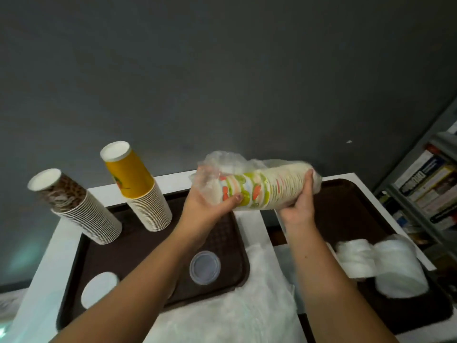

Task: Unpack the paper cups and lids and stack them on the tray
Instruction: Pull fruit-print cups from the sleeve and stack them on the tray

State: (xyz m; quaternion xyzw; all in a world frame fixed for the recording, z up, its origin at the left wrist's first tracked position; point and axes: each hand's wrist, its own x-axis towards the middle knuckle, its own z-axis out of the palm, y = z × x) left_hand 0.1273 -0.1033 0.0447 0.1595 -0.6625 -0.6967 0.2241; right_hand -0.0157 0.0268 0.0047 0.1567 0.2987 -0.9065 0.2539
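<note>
A sleeve of nested paper cups (262, 189) with green and red print lies sideways in the air between both hands, above the gap between two brown trays. My left hand (210, 196) grips its narrow end together with the bunched clear plastic wrap (217, 167). My right hand (299, 201) grips the wide rim end. On the left tray (227, 233) stand a brown-patterned cup stack (79, 209) and a yellow cup stack (141, 189), both upside down. A clear lid stack (204, 267) and a white lid stack (99, 289) sit on the same tray.
The right tray (351, 209) holds two wrapped rolls of white lids (385, 263). Loose white plastic wrap (237, 308) lies on the white table between the trays. A shelf with books (430, 186) stands at the right. A dark wall is behind.
</note>
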